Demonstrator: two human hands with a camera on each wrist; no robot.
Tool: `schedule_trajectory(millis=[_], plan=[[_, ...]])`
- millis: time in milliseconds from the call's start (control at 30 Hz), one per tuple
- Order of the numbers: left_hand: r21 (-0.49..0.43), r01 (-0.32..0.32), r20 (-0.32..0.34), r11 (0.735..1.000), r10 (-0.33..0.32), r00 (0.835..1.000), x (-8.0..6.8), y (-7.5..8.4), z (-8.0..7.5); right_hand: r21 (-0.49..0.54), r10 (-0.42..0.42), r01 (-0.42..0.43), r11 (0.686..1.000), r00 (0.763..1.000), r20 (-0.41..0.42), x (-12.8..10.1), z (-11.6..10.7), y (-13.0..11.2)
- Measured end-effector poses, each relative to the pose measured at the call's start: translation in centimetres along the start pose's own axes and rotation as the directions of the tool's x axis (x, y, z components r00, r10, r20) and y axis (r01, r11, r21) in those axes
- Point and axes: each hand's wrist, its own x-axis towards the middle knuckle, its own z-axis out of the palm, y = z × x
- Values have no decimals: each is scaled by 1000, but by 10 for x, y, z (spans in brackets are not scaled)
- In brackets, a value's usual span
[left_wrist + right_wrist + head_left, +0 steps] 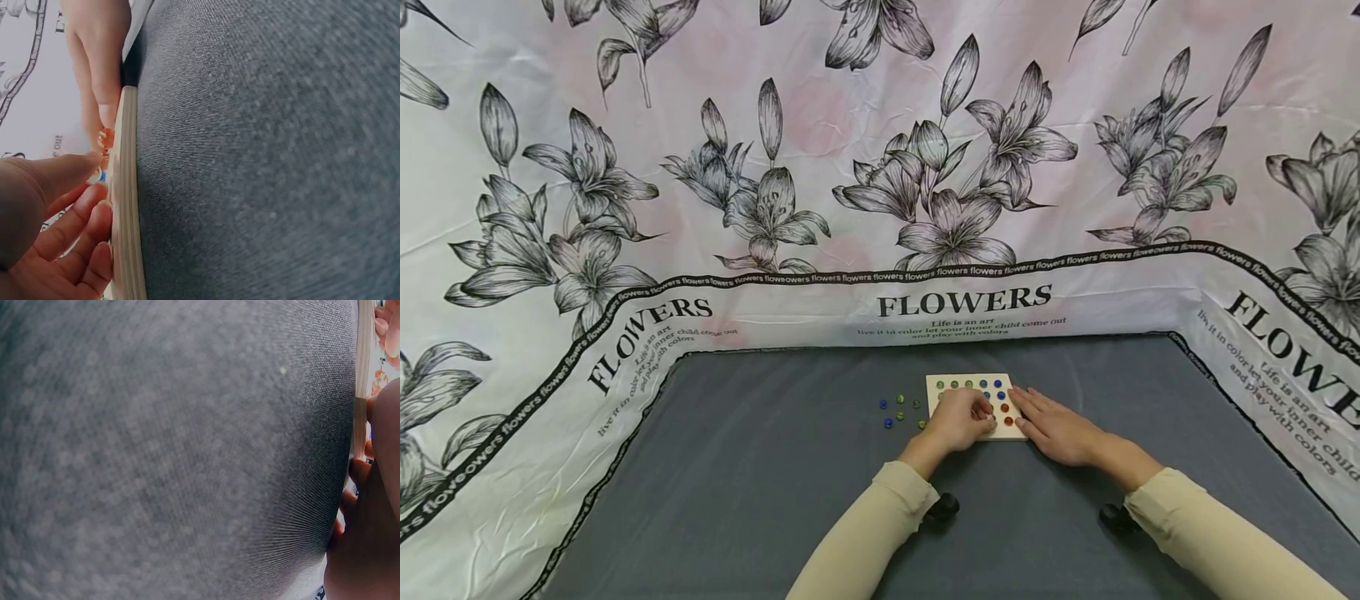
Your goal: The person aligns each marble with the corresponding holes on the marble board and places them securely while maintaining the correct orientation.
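Plainly, in the head view, the cream board (1000, 433) lies toward the far side of your grey bench (737, 450), with rows of coloured beads (983, 384) on it. Your left hand (957, 419) reaches over the board's lower part, thumb and fingertips drawn close together; you can't tell from here whether they pinch a bead. Your right hand (1063, 429) lies with its fingers extended along the board's right edge. Several loose beads (900, 415) sit just left of the board, so a careless sweep of your left hand could scatter them.

From the left wrist, you see the board edge-on, your left thumb close beside an orange bead (107, 137). Small, smooth-looking pieces could slip from an uneven grip, and your curled lower fingers, near the surface, might knock neighbours out of line.

From the right wrist, your right fingers rest at the board's edge, their pressure impossible to judge. Should they ease off, a sideways push could slide the board.
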Motion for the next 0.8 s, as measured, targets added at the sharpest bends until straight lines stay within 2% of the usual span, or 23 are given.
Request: schedule_trajectory(millis=[267,433,533,800], plan=[[55,50,-3,997,-50,999,1,1,5,-10,-28,28,1000,999,-24,-1,-2,-2],[83,31,-25,996,-29,999,-1,3,5,-14,-2,2,1000,1000,4,-1,-3,-4],[91,18,-33,996,-15,999,-2,2,5,-14,-14,14,1000,1000,-5,-1,-2,-4],[63,-41,-8,997,41,999,-8,0,-3,-19,-37,36,999,999,-28,-1,1,1]])
